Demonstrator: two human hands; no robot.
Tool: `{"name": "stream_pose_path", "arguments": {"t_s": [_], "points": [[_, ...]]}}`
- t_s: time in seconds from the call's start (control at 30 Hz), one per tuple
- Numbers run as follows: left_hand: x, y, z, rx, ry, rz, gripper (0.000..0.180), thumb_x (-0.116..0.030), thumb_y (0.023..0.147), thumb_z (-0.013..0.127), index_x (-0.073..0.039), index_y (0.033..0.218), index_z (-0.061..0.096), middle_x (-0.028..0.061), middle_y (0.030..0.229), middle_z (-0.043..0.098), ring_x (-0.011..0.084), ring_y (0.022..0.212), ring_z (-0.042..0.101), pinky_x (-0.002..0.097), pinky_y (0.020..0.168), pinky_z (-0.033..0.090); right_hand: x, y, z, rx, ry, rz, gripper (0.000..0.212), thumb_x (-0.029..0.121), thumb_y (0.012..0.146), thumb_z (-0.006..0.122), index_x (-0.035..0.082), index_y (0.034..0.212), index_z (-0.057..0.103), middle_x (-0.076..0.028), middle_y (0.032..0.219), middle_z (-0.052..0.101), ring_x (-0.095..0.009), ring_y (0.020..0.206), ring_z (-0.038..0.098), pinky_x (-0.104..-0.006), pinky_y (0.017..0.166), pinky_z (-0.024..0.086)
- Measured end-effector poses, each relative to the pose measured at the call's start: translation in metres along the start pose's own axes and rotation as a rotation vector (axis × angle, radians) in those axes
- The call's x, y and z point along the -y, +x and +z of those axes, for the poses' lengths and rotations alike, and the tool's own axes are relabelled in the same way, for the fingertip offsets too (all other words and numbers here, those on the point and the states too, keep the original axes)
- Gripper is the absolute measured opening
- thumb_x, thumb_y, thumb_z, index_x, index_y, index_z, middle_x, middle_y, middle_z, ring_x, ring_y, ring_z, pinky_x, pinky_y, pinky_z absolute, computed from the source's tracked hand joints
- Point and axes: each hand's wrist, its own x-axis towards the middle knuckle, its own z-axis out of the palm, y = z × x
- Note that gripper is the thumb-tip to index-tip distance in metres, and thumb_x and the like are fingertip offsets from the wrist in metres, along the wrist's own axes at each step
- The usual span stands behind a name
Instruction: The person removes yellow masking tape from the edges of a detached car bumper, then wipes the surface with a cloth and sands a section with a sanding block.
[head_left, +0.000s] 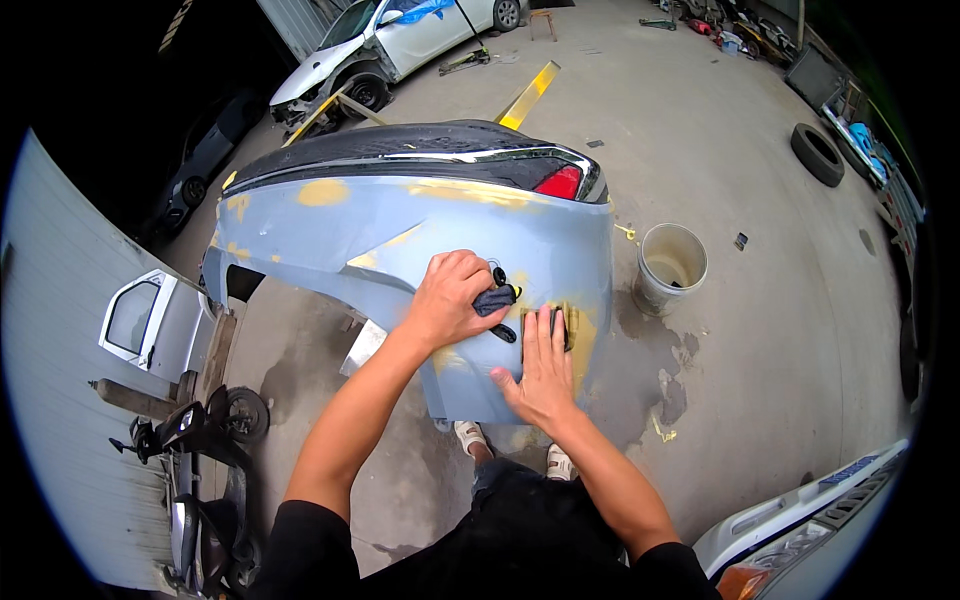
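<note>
Before me is a grey-blue car body panel (330, 235) with yellow filler patches (322, 192). My left hand (455, 297) closes around a wadded dark cloth (494, 300) just above the panel or touching it; which of the two I cannot tell. A small black oval (504, 334) shows below that cloth. Fingers stretched, my right hand (545, 370) presses a dark flat pad (568, 328) onto a yellow, wet-looking patch near the panel's right edge. Most of the pad is hidden under the fingers. Along the panel's far side runs black trim with a red tail light (560, 183).
Right of the panel stands a pale bucket (672, 262), with wet stains (655, 350) on the floor. Yellow stand arms (528, 95) reach out behind. A scooter (205, 460) and a loose white door (155, 325) are at left, a tyre (817, 155) and white vehicle (800, 530) at right.
</note>
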Motion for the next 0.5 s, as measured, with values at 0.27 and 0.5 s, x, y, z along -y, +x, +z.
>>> {"name": "stream_pose_path", "arguments": {"t_s": [0.27, 0.5], "points": [[-0.008, 0.000, -0.001, 0.007, 0.058, -0.022, 0.038, -0.037, 0.068, 0.082, -0.011, 0.088, 0.063, 0.0038, 0.105, 0.061, 0.0254, 0.113, 0.056, 0.0531, 0.107, 0.034, -0.047, 0.050, -0.001, -0.151, 0.257, 0.241, 0.097, 0.069, 0.094, 0.041, -0.001, 0.156, 0.014, -0.024, 0.163, 0.008, -0.043, 0.151, 0.004, -0.0606, 0.115, 0.018], [-0.008, -0.005, -0.007, -0.127, 0.082, -0.058, 0.055, -0.042, 0.071, 0.079, -0.008, 0.112, 0.063, 0.0124, 0.125, 0.058, 0.0352, 0.122, 0.049, 0.0556, 0.112, 0.029, -0.033, 0.001, 0.010, -0.093, 0.167, -0.064, 0.094, 0.067, 0.096, 0.039, -0.002, 0.155, 0.017, -0.025, 0.162, 0.011, -0.041, 0.151, 0.007, -0.0538, 0.118, 0.016]]}}
